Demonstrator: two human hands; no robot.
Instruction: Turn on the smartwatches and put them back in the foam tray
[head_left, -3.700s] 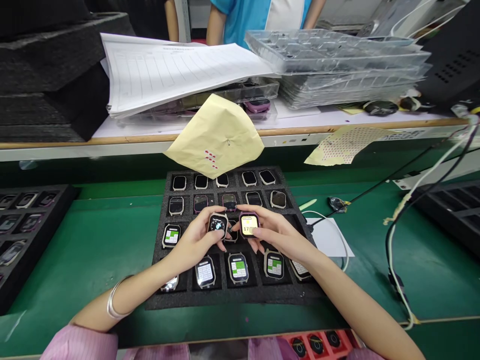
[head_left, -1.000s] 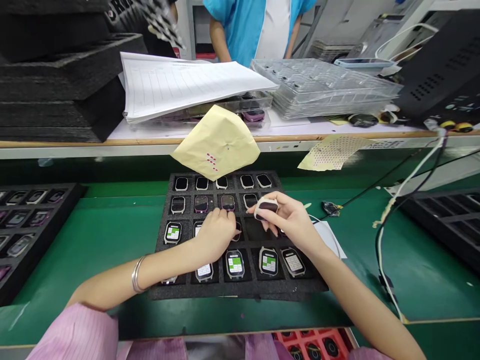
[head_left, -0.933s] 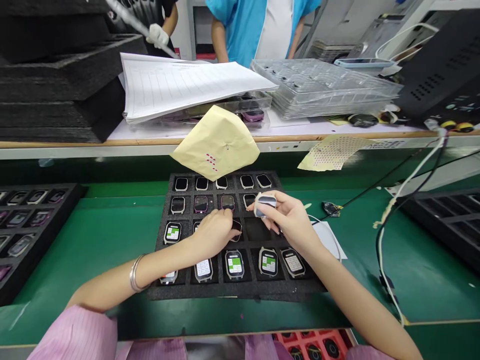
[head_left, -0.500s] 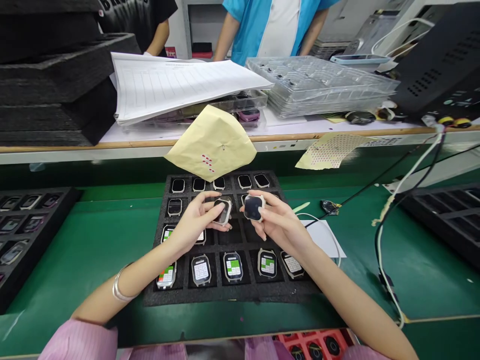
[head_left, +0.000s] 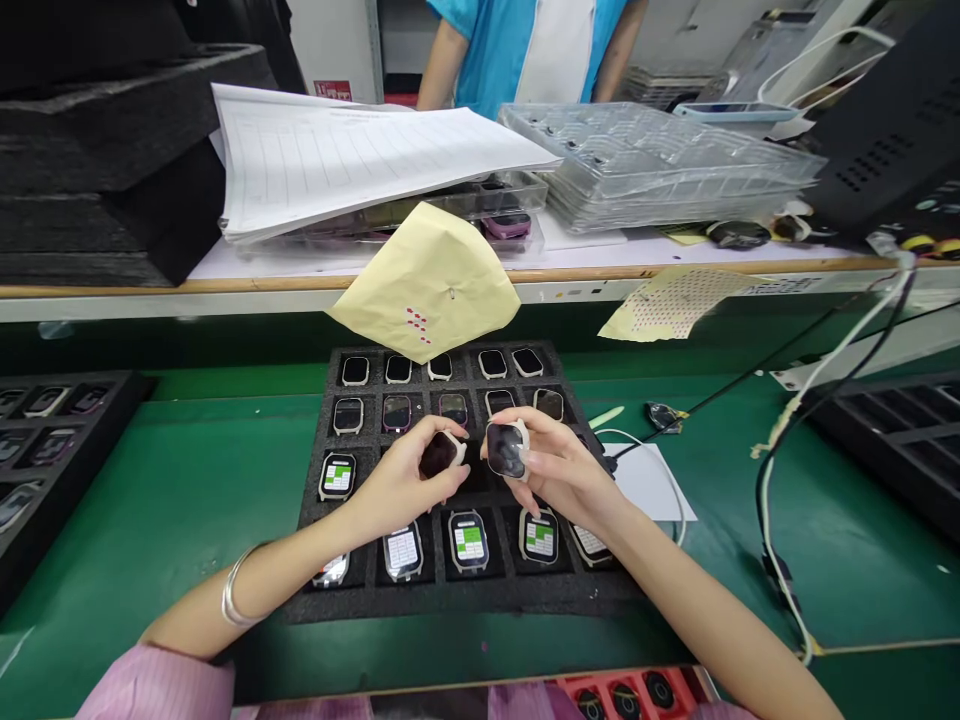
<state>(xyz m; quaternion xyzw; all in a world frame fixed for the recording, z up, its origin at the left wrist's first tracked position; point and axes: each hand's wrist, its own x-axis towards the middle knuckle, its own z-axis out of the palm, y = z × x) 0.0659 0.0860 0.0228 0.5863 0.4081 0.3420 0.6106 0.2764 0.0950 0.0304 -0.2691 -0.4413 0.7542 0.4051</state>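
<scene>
A black foam tray (head_left: 315, 600) lies on the green bench and holds several smartwatch bodies in pockets. The near row (head_left: 469, 541) shows lit screens; the far rows (head_left: 397, 413) are dark. My left hand (head_left: 401, 480) grips one watch body (head_left: 441, 455) with a pale case and dark screen, lifted just above the tray's middle. Close beside it, my right hand (head_left: 559, 475) holds a second watch body (head_left: 506, 449), its dark screen tilted toward me. The two watches sit a few centimetres apart.
A yellow paper sheet (head_left: 431, 285) hangs over the tray's far edge. Other black trays lie at left (head_left: 45, 440) and right (head_left: 892, 420). Cables (head_left: 780, 470) run on the right. A raised shelf carries papers (head_left: 345, 155) and clear plastic trays (head_left: 660, 165). A person in blue (head_left: 525, 50) stands behind.
My hands put down two lit watches and took up two dark ones. Over the last half second both hands came slightly toward me and lower, still holding the watches.
</scene>
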